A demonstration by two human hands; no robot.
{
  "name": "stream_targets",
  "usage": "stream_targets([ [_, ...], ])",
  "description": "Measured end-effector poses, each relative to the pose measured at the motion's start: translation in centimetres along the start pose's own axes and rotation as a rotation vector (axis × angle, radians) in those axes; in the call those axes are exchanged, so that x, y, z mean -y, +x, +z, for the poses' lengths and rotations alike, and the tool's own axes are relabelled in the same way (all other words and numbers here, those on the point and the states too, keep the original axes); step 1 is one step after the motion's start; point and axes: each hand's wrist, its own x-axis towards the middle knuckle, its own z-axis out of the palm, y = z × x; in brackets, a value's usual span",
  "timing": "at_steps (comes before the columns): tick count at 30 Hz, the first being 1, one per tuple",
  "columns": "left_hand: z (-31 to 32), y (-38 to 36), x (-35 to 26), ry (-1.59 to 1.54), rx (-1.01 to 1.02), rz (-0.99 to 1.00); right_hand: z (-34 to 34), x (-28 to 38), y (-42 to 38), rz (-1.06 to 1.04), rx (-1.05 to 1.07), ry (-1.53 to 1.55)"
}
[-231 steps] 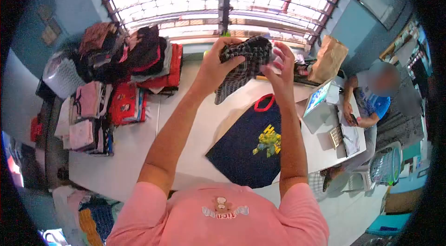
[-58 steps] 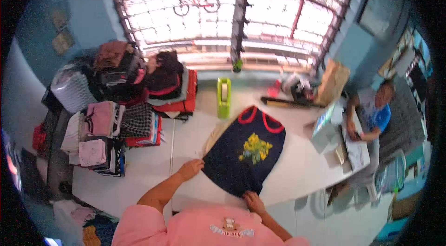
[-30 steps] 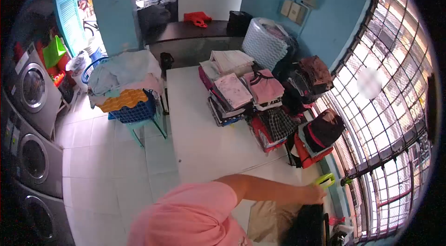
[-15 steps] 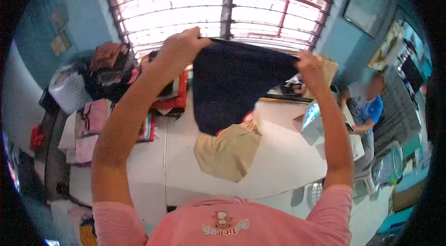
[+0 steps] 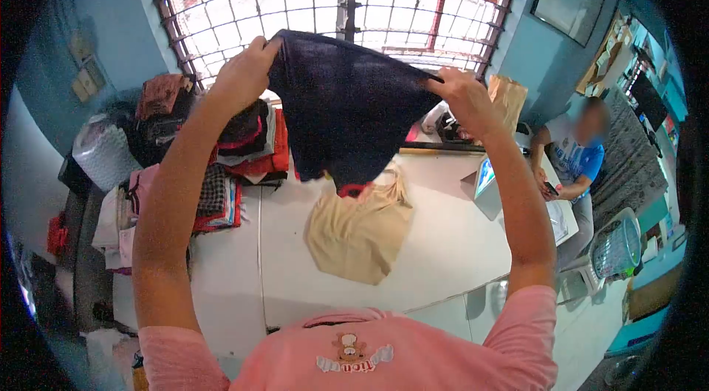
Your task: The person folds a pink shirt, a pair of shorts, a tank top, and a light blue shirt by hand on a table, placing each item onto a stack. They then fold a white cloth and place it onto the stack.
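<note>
A dark navy piece of clothing [image 5: 343, 107] is stretched in the air between my two hands, its lower part hanging down. My left hand [image 5: 247, 70] pinches its upper left corner. At the upper right corner, my right hand [image 5: 461, 92] is closed on the edge of the cloth. A bit of red trim shows at the bottom. Below it, a beige garment [image 5: 358, 232] lies crumpled on the white table [image 5: 295, 287], and the navy cloth overlaps its top in this view.
Stacks of folded clothes [image 5: 221, 199] stand on the left, beside a bubble-wrapped bundle [image 5: 111, 151]. A barred window [image 5: 332, 0] is ahead. At right are a box [image 5: 487, 191], a paper bag [image 5: 506, 99], a seated person [image 5: 576, 158] holding a phone and a plastic basket [image 5: 617, 247].
Both hands have shifted left, the left one rising a little, and the navy cloth has moved with them. Its lower end has lifted, uncovering more of the beige garment.
</note>
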Motion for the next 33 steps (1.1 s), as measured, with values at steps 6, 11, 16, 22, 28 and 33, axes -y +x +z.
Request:
stream_targets([
  [6,-0.5,0.5,4.1,-0.047,0.049,-0.109,0.3,-0.4,-0.5,-0.162,0.054,0.037],
  [11,-0.1,0.0,7.1,-0.098,0.06,-0.098,0.7,-1.8,-0.7,0.028,-0.053,0.215],
  [16,-2.2,0.1,6.0,0.045,-0.084,0.035,-0.9,-4.3,0.8,0.339,-0.195,0.578],
  [22,-1.1,0.3,3.4,-0.206,-0.07,0.348,-0.6,-3.8,1.6,0.307,-0.263,0.808],
  [28,0.0,-0.3,5.2,-0.02,-0.028,0.234,-2.2,-6.2,1.4,0.002,-0.109,-0.025],
  [33,-6.1,-0.7,3.3,-0.026,-0.244,-0.015,-4.9,-6.5,1.2,0.132,-0.506,-0.195],
])
